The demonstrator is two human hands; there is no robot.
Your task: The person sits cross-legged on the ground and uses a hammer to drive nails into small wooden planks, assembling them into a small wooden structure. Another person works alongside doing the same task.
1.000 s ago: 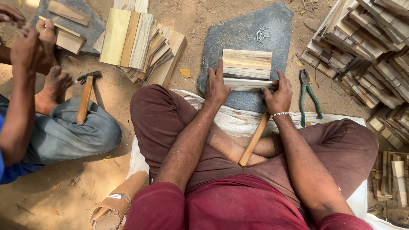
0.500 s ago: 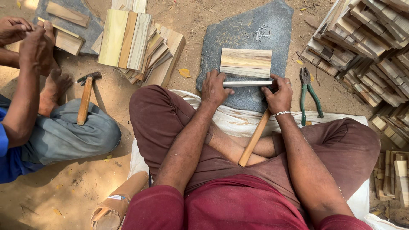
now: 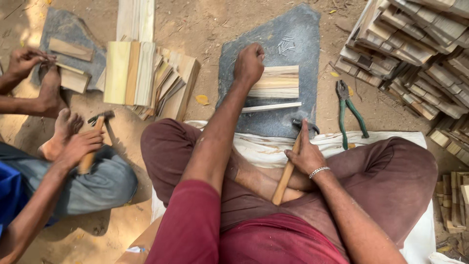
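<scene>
While left hand (image 3: 249,63) fist pins wood block (image 3: 276,81) nr slab (image 3: 293,34) edge, right hand (image 3: 305,154) fingers wrap hammer (image 3: 288,168).

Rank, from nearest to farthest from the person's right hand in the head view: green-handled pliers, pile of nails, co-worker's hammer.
From the right hand:
1. Green-handled pliers, just right, on the sand.
2. Pile of nails, ahead on the stone slab.
3. Co-worker's hammer, far left.

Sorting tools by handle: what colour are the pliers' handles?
Green, seen in the head view: the pliers lie on the ground.
</scene>
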